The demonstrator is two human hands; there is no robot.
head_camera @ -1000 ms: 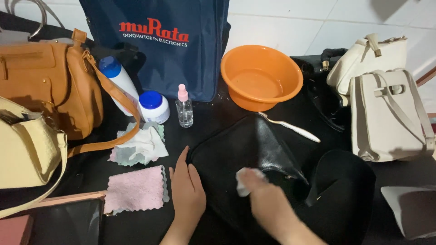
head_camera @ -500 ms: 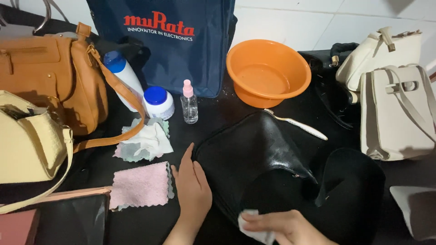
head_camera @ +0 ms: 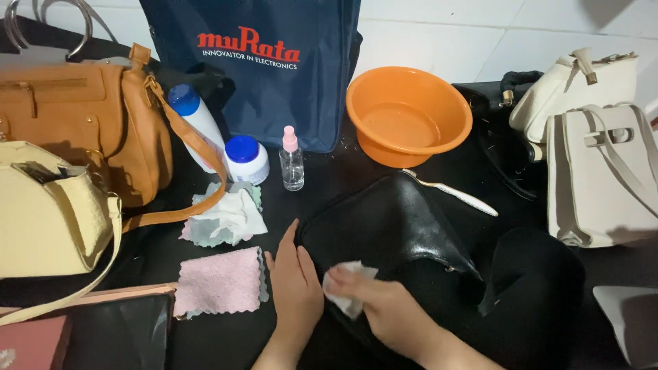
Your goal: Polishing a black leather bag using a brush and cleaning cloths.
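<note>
A black leather bag (head_camera: 397, 229) lies flat on the dark table in front of me. My left hand (head_camera: 295, 284) rests flat with its fingers against the bag's left edge. My right hand (head_camera: 377, 301) presses a small white cloth (head_camera: 343, 294) onto the bag's near left corner, right beside my left hand. A white toothbrush (head_camera: 456, 194) lies at the bag's far edge.
An orange basin (head_camera: 408, 120) and a navy tote bag (head_camera: 264, 65) stand behind. A small clear spray bottle (head_camera: 292, 163), a blue-capped jar (head_camera: 247, 157), a blue-capped bottle (head_camera: 195, 123), a pink cloth (head_camera: 218, 281) and a pale cloth (head_camera: 226, 216) lie left. Tan (head_camera: 75, 120), yellow (head_camera: 48, 212) and cream bags (head_camera: 600, 171) flank the table.
My right hand has carried the white cloth from the bag's middle down and left to its near left corner. My left hand has stayed at the bag's edge.
</note>
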